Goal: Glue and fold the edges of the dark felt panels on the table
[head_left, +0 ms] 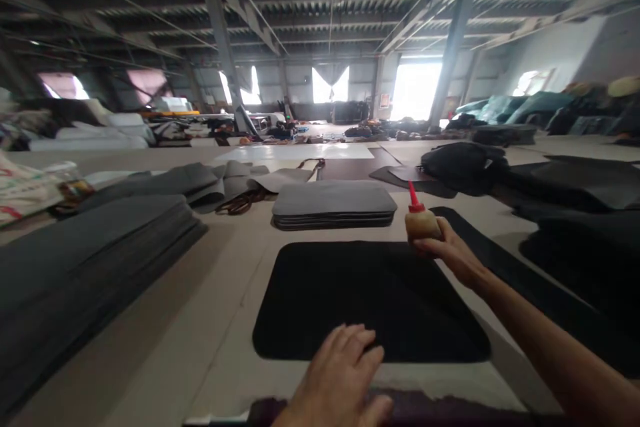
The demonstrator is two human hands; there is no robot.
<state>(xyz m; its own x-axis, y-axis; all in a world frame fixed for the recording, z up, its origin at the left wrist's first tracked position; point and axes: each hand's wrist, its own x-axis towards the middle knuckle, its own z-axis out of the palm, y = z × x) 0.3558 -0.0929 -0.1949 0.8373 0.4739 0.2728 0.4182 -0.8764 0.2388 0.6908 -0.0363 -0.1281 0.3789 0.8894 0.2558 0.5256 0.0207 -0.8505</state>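
Observation:
A black sheet with rounded corners (360, 293) lies flat on the table in front of me. Over its near edge rests my left hand (343, 370), palm down with fingers stretched out and nothing in them. Above the sheet's far right corner, my right hand (445, 247) grips a glue bottle (420, 223) with a yellowish body. Its red pointed nozzle (413, 195) is tipped upward. Just beyond the sheet sits a neat stack of grey rounded pieces (335, 201).
A tall stack of dark grey sheets (90, 260) stands on the left. Loose grey pieces and brown straps (243, 202) lie behind it. A long dark strip (525, 280) and piles of black material (590, 253) occupy the right, with a black bundle (465, 167) farther back.

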